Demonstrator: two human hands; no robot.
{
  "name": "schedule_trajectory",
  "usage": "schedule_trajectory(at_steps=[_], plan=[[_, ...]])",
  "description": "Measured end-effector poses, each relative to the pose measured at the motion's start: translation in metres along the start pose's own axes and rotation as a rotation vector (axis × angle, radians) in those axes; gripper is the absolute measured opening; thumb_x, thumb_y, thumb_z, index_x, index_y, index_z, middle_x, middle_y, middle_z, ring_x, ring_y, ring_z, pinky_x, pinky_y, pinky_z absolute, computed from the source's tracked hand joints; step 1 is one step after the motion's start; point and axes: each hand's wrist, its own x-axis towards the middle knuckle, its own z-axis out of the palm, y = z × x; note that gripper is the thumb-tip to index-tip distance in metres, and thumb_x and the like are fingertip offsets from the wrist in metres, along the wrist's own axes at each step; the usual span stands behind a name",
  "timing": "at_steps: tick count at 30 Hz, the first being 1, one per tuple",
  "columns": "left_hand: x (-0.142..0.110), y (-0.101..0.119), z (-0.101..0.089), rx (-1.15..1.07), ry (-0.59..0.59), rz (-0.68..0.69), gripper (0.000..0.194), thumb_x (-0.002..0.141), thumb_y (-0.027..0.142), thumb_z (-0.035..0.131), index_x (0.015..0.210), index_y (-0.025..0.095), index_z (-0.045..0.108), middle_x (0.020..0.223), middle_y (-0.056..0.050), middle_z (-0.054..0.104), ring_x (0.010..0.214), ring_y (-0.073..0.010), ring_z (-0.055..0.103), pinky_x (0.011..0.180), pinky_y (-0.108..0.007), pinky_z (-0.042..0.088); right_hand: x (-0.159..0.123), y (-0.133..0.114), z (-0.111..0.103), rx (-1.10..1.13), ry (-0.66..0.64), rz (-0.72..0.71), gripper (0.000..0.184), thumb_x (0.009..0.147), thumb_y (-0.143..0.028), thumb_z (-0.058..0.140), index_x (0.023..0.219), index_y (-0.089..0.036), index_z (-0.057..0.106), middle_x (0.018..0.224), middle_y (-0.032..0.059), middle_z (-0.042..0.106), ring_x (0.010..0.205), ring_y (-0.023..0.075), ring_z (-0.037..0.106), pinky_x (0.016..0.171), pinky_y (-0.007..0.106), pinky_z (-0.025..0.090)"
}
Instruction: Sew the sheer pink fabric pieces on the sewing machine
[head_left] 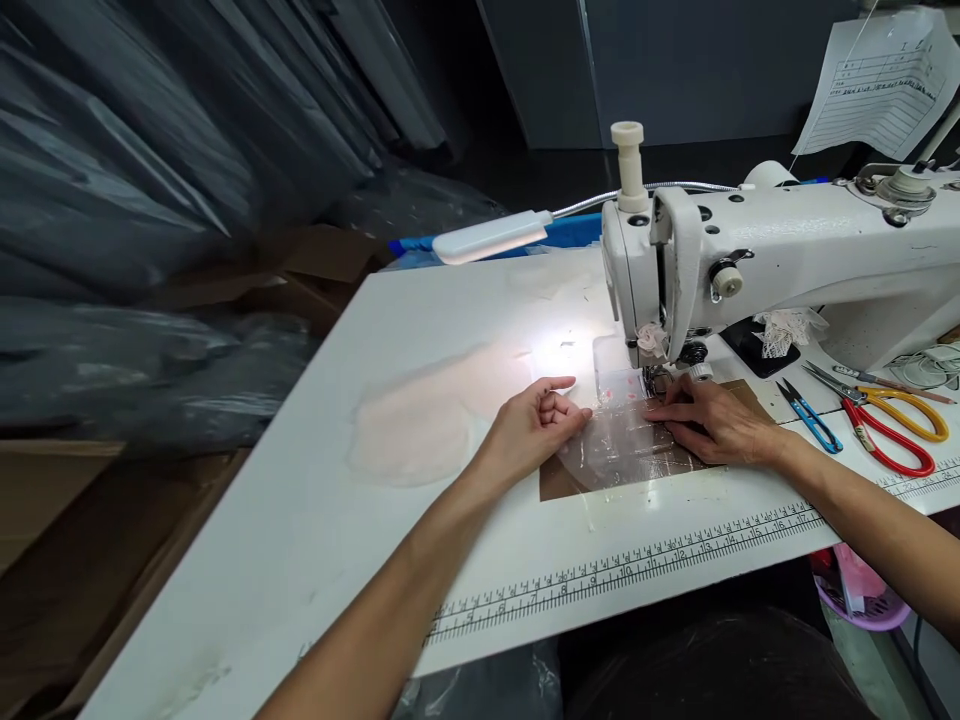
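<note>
Sheer whitish fabric piece (pixel 615 440) lies flat over the brown rectangular sheet (pixel 559 484), right between both sets of fingertips, top side by the metal presser foot (pixel 651 382) of the white sewing machine (pixel 795 240). Left hand (pixel 529 425): thumb tip at fabric's left edge, index extended and apart from thumb, other fingers curled; can't tell if it's pinching. Right hand (pixel 724 425): fingertips together-ish on the fabric just beside the foot, thumb unclear, so can't confirm a grip. Looks like one hand per side to keep it flat and square. White lamp head (pixel 491 240) sits beyond left fingers, probably to light the foot area. Blue snips (pixel 810 415) beside right wrist, likely for quick reach. Pale pink sheer cloth (pixel 412 430) lies left of left fingers.
</note>
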Motion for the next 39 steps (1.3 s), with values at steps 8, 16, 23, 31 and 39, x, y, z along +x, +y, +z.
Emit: schedule_trajectory(at_steps=[8, 16, 23, 31, 39], plan=[[-0.002, 0.0, -0.001, 0.062, -0.019, -0.028, 0.063, 0.064, 0.049, 0.076, 0.113, 0.014, 0.058, 0.069, 0.003, 0.062, 0.056, -0.0114, 0.053, 0.05, -0.025, 0.044, 0.002, 0.003, -0.001, -0.038, -0.062, 0.018, 0.035, 0.096, -0.019, 0.045, 0.122, -0.02, 0.068, 0.109, 0.0131, 0.056, 0.098, 0.0205, 0.055, 0.088, 0.04, 0.054], [-0.001, 0.002, 0.002, 0.005, -0.017, -0.036, 0.064, 0.061, 0.048, 0.08, 0.11, 0.014, 0.058, 0.067, 0.003, 0.062, 0.055, -0.0112, 0.055, 0.049, -0.025, 0.047, 0.002, -0.004, -0.006, 0.124, -0.027, 0.15, 0.036, 0.095, -0.022, 0.044, 0.122, -0.019, 0.067, 0.106, 0.0105, 0.06, 0.091, 0.0167, 0.059, 0.089, 0.036, 0.053], [-0.002, 0.001, 0.002, -0.008, 0.004, -0.034, 0.064, 0.061, 0.046, 0.082, 0.111, 0.014, 0.058, 0.067, 0.004, 0.062, 0.055, -0.0109, 0.055, 0.049, -0.024, 0.048, -0.001, -0.009, -0.008, 0.107, 0.005, 0.165, 0.037, 0.095, -0.02, 0.043, 0.123, -0.016, 0.068, 0.109, 0.0114, 0.063, 0.094, 0.0176, 0.061, 0.09, 0.036, 0.053], [0.0, -0.003, 0.0, -0.006, -0.008, -0.023, 0.062, 0.063, 0.046, 0.08, 0.112, 0.015, 0.057, 0.067, 0.004, 0.063, 0.052, -0.0105, 0.055, 0.051, -0.026, 0.049, -0.003, -0.019, -0.012, -0.008, -0.116, -0.013, 0.034, 0.091, -0.016, 0.051, 0.117, -0.022, 0.072, 0.11, 0.0109, 0.061, 0.103, 0.0206, 0.056, 0.091, 0.04, 0.051], [-0.001, -0.004, -0.003, 0.052, -0.008, -0.008, 0.06, 0.068, 0.049, 0.076, 0.114, 0.015, 0.059, 0.069, 0.002, 0.062, 0.054, -0.012, 0.055, 0.051, -0.026, 0.047, -0.002, -0.021, -0.01, -0.069, -0.134, -0.001, 0.034, 0.093, -0.017, 0.05, 0.118, -0.023, 0.071, 0.11, 0.0102, 0.058, 0.105, 0.0208, 0.054, 0.093, 0.04, 0.049]])
